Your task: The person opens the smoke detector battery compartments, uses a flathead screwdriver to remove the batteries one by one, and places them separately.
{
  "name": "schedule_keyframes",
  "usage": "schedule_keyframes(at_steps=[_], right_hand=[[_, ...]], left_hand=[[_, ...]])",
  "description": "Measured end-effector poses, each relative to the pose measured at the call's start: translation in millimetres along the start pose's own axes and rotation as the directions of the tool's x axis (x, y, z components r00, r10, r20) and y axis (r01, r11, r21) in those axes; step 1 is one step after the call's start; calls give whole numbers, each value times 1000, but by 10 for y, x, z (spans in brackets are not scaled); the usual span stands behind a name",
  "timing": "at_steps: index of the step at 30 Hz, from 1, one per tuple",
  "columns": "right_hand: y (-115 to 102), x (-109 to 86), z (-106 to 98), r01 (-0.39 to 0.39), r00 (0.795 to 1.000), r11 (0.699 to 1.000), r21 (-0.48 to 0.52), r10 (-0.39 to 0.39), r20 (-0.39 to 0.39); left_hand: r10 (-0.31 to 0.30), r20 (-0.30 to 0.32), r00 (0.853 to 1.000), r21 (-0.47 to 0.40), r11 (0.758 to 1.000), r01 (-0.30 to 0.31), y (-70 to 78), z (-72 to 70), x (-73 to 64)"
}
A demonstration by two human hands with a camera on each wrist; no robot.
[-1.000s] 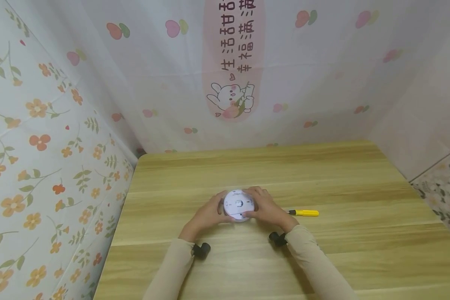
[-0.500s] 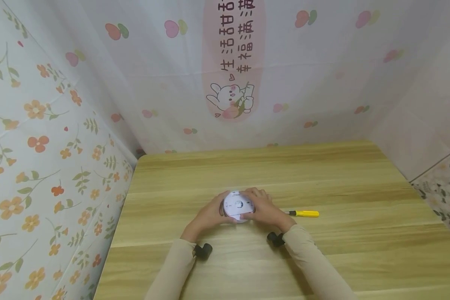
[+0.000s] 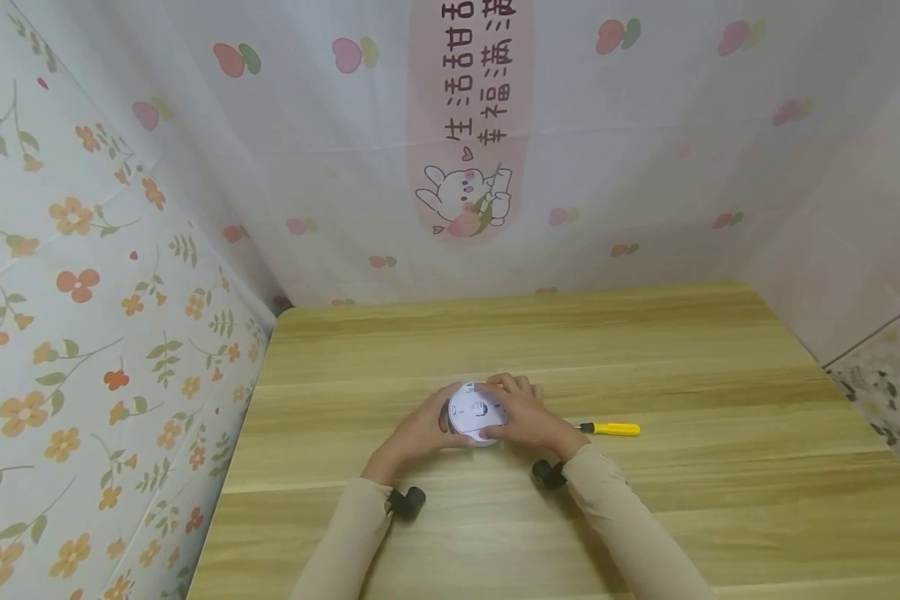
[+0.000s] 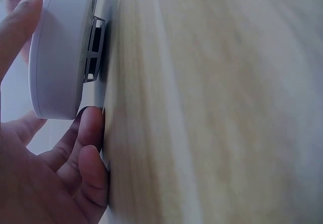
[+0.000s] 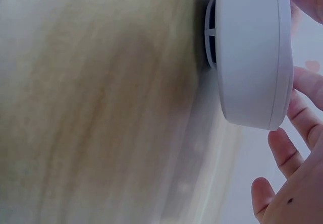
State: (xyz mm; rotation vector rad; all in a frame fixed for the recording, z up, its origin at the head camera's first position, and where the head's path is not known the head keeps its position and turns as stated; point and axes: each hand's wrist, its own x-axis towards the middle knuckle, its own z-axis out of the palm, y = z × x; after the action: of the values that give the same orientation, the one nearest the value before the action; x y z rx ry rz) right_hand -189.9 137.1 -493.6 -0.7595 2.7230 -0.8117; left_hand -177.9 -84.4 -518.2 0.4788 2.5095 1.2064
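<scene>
A round white smoke detector (image 3: pixel 463 411) lies between both hands at the middle of the table, its flat back with printed marks facing up. My left hand (image 3: pixel 422 423) grips its left side, the thumb at the near edge. From the right, my right hand (image 3: pixel 528 418) holds the rim, with fingers across the far right part of the back. In the left wrist view, the slotted vent of the smoke detector (image 4: pixel 59 52) faces the tabletop, close over it. The right wrist view shows the smooth side of the smoke detector (image 5: pixel 252 57) with fingertips along its back edge.
A screwdriver (image 3: pixel 613 429) with a yellow handle lies on the wooden table (image 3: pixel 682 508) just right of the right wrist. Printed curtains (image 3: pixel 330 183) hang behind the table and along its left side. Small black cameras (image 3: pixel 407 502) are strapped to both wrists.
My right hand has shifted slightly left, and its fingers now cover more of the smoke detector's back. The left hand keeps its hold almost unmoved.
</scene>
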Motion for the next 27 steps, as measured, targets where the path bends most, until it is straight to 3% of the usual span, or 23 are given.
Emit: schedule_keyframes(at_steps=[9, 27], right_hand=[[-49, 39, -76, 13, 999, 999, -51, -11, 49], [-65, 78, -85, 36, 999, 997, -72, -33, 38]], left_hand=[[6, 9, 1000, 6, 1000, -7, -13, 2, 18], [5, 17, 1000, 1, 1000, -5, -8, -4, 17]])
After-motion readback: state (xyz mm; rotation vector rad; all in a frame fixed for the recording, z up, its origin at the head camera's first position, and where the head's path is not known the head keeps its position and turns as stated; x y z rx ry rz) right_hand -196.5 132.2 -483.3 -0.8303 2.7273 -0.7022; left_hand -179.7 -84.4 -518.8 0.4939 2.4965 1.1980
